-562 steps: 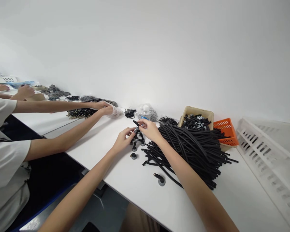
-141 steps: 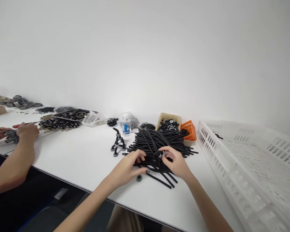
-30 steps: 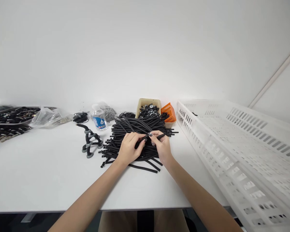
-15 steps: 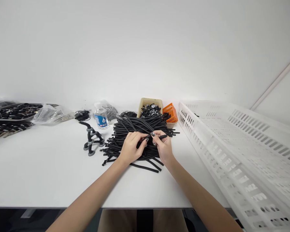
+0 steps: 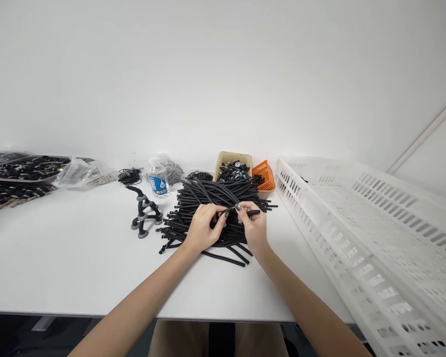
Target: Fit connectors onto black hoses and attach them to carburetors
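Above a heap of black foam-like tubes (image 5: 193, 198), my left hand (image 5: 204, 228) pinches a thin black piece (image 5: 225, 212) between thumb and fingers. My right hand (image 5: 253, 228) is closed on a short black tube (image 5: 253, 212), whose end sticks out to the right. A small brownish bit shows between the two sets of fingertips; I cannot make out what it is. Left of the heap stands a black branched figure with grey rings (image 5: 141, 213), touched by neither hand.
A white perforated crate (image 5: 330, 248) fills the right side. Behind the heap stand a beige bin (image 5: 223, 157) of black and grey parts and an orange basket (image 5: 269, 176). A bottle with a blue label (image 5: 158, 181), a plastic bag (image 5: 74, 173) and a tray of dark parts (image 5: 40, 179) lie leftward.
My fingertips have drawn slightly apart, and a brownish bit now shows between them. The whole view has shifted a little; things on the table stay in place.
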